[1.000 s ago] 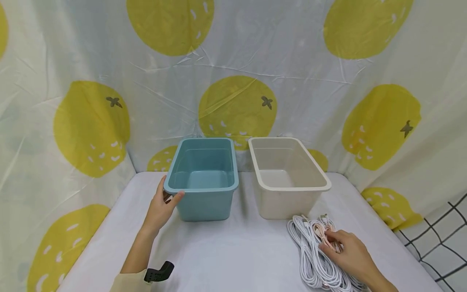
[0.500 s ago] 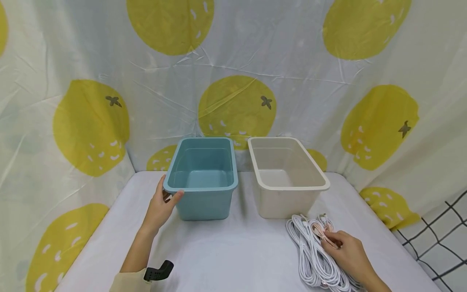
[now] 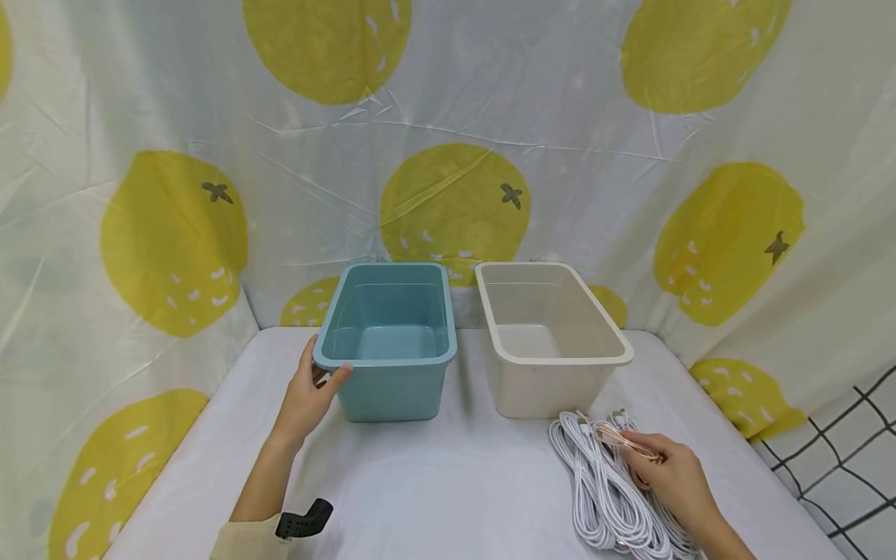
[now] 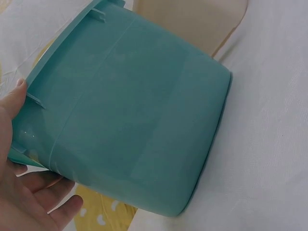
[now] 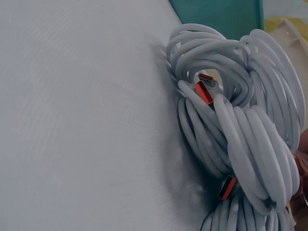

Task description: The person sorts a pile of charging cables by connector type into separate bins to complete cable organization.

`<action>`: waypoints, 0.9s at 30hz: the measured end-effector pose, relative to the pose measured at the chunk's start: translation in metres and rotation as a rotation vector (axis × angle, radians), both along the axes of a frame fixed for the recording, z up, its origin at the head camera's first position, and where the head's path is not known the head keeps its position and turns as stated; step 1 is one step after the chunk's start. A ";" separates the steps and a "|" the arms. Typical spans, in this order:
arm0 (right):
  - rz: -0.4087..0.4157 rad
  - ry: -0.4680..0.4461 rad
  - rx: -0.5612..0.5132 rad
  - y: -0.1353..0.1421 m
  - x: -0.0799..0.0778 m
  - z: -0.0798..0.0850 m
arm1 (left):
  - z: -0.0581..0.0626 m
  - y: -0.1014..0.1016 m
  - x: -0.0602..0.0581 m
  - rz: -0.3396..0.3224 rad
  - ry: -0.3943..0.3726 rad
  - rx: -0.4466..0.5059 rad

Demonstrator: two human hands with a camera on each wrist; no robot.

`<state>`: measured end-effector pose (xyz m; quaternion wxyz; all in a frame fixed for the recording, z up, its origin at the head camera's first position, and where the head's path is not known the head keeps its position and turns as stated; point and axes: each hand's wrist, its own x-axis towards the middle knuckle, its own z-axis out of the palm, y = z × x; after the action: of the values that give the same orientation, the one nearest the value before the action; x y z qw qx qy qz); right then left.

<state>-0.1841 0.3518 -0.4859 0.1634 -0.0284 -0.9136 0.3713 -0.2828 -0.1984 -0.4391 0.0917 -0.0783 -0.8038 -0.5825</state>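
– What has the right hand [image 3: 665, 467] got?

– A pink cable [image 3: 613, 435]. Thumb and fingertips are nearly together, pinching it, and its loops reach out past the fingertips on the side away from the wrist.

– And the white cables [image 3: 591, 486]?

– Coiled in a heap just beside that pinch, to its left and also beneath it, on the white cloth [image 3: 434, 490]. The right wrist camera shows red-lined plugs [image 5: 204, 92] among the coils.

– Anything beyond the pinch?

– The cream bin [image 3: 553, 389], just past the heap on the far side, upright.

– The left hand [image 3: 304, 400]?

– It's bent round the near left corner of the blue bin [image 3: 395, 395], thumb on the near rim, other fingers along the side below the rim. The bin stands upright to the right of that grip, well apart from the pinched cable.
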 end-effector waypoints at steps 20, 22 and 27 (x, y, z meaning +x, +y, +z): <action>0.103 0.042 -0.178 -0.031 -0.006 0.039 | 0.002 0.001 0.001 -0.012 0.005 0.009; 0.117 0.066 -0.184 -0.034 -0.008 0.042 | 0.002 0.001 0.001 -0.008 0.003 0.004; 0.158 0.138 -0.201 -0.042 -0.013 0.049 | 0.002 0.001 0.002 -0.001 -0.003 -0.004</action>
<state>-0.1972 0.3098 -0.4374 0.1922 0.0529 -0.8578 0.4738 -0.2807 -0.1977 -0.4376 0.0903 -0.0780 -0.8050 -0.5812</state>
